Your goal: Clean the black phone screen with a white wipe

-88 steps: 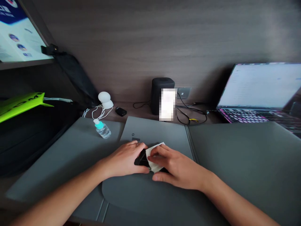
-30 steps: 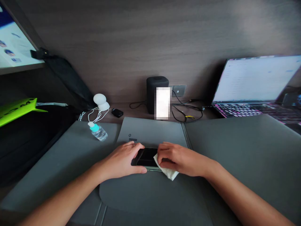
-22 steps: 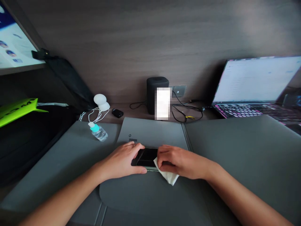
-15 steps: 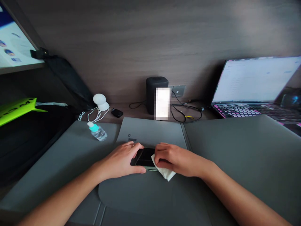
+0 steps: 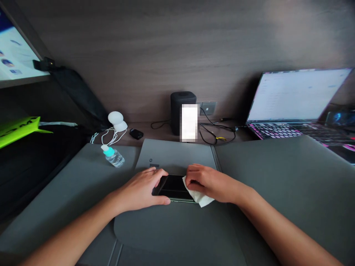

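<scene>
A dark smartphone (image 5: 176, 187) lies screen up and sideways on the grey mat (image 5: 177, 229). My left hand (image 5: 145, 189) grips its left end, thumb along the near edge and fingers at the far edge. Bunched in the closed fingers of my right hand (image 5: 209, 181) is a white tissue (image 5: 202, 198), pressed at the right part of the screen. The phone's right end is hidden beneath the tissue and hand. A small clear spray bottle (image 5: 115, 158) with a turquoise collar lies or leans left of the phone; which one, I cannot tell.
Behind the mat stand a black speaker (image 5: 177, 111), a white rounded device (image 5: 116, 121) with a cord, and a small black object (image 5: 136, 133). Black cables (image 5: 219, 135) run toward an open laptop (image 5: 294, 99) at right. A black bag (image 5: 39, 159) is at left.
My right hand has slid the tissue rightward along the phone's screen, baring more of it. My left hand keeps its hold on the phone. The view has shifted slightly.
</scene>
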